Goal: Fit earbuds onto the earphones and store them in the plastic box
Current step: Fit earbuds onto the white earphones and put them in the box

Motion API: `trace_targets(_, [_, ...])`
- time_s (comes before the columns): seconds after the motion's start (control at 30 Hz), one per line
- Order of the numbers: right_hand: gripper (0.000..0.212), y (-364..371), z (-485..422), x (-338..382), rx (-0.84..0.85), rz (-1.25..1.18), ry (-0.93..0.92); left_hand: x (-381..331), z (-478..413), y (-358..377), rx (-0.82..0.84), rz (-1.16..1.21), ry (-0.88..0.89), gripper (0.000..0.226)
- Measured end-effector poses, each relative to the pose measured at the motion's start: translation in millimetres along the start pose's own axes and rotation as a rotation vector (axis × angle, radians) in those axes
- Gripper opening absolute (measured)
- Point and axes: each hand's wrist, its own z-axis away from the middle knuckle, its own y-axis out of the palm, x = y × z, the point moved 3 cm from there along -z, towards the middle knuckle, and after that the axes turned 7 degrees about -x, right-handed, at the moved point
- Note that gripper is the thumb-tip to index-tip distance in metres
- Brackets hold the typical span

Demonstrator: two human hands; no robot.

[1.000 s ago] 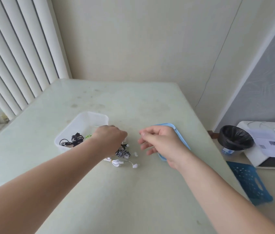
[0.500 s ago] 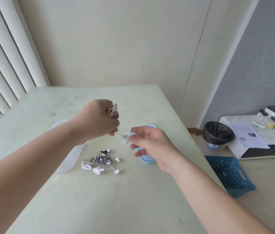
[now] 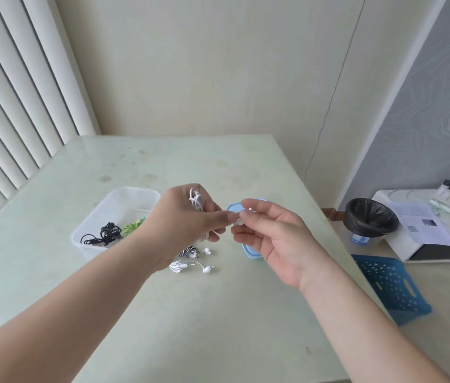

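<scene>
My left hand [image 3: 183,217] is raised above the table and shut on a coiled white earphone [image 3: 196,199]; its bud end sticks out between thumb and forefinger. My right hand [image 3: 271,236] pinches a small white earbud tip [image 3: 238,221] right against that bud. The clear plastic box [image 3: 113,200] sits at the left with black earphones [image 3: 105,235] and green earphones [image 3: 133,228] inside. On the table below my hands lie a black-and-white striped earphone [image 3: 190,252] and a white earphone [image 3: 182,266] with loose buds [image 3: 207,269].
A blue lid [image 3: 250,251] lies on the table behind my right hand. Beyond the table's right edge stand a black-lined bin [image 3: 370,221], a blue basket [image 3: 389,288] on the floor and a low white shelf [image 3: 400,241] with papers and jars. Vertical blinds hang at the left.
My left hand picked the white earphone up from the table and lifted it. My right hand came in and now touches its bud end with the earbud tip.
</scene>
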Motion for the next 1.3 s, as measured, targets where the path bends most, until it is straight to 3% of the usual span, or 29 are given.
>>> trace_targets(0.27, [0.015,-16,2,-9,-0.055,0.205,-0.033,23,3,25,0.106,-0.124,0.127,0.013])
trace_targets(0.43, [0.03,-31,3,-18,-0.155,0.173,0.001,39,4,42,0.183,-0.153,0.118,0.022])
trace_targets(0.67, [0.017,-49,6,-34,-0.167,0.107,0.058,64,-1,61,0.176,-0.251,0.168,0.014])
trace_targets(0.97, [0.026,-60,-3,-30,-0.153,0.247,0.001,74,-15,72,0.211,0.0,0.017,0.011])
trace_targets(1.1, [0.021,-63,-5,-28,-0.149,0.222,0.01,75,-16,72,0.214,0.119,-0.023,0.007])
trace_targets(1.3, [0.014,-65,-7,-27,-0.167,0.286,-0.028,81,-18,74,0.033,0.262,-0.058,0.016])
